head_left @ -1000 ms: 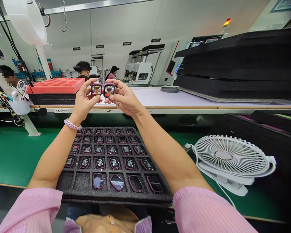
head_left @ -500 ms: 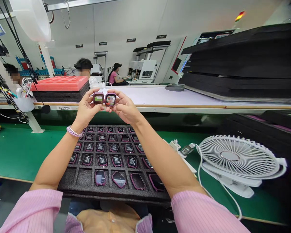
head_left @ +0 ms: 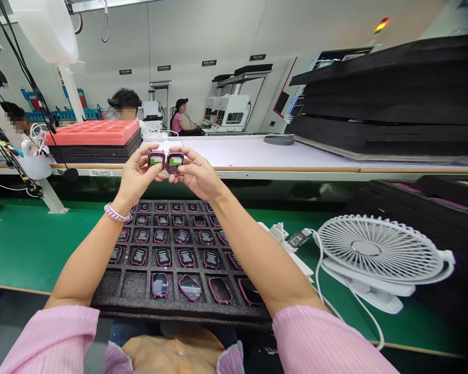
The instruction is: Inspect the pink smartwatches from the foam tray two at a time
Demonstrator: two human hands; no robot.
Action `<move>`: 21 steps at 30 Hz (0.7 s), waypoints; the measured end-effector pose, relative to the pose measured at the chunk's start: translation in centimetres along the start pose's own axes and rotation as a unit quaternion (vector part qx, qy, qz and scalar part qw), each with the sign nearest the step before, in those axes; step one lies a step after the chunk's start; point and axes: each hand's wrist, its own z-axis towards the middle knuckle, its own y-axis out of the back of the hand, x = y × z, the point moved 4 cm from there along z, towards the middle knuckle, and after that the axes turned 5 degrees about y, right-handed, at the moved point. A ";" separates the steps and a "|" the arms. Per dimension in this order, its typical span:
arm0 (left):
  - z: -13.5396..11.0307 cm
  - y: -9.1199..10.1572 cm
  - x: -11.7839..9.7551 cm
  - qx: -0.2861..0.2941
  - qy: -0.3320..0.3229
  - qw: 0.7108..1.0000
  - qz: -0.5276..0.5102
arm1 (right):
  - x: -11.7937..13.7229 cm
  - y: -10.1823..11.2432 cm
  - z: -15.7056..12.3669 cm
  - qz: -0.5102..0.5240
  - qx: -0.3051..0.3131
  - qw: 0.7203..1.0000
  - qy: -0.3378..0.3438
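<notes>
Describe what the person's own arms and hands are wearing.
Both forearms are bare; ribbed pink knit sleeves are pushed up to about the elbows. The left wrist carries a pale lilac beaded bracelet. The left hand and right hand are bare: no gloves, no visible rings. The right wrist shows nothing worn.

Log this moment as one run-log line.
left hand: holds left watch body | right hand: holds right watch body | screens lit, side by side | below: foam tray, near-left pockets empty
</notes>
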 end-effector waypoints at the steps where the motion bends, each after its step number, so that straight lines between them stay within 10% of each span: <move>1: 0.0 0.0 0.1 0.002 0.002 1.000 0.000 | -0.1 0.1 0.0 0.005 0.001 1.000 0.000; 21: 0.2 0.0 0.5 0.016 0.047 0.999 -0.004 | -0.8 0.5 0.5 0.005 -0.005 1.000 -0.009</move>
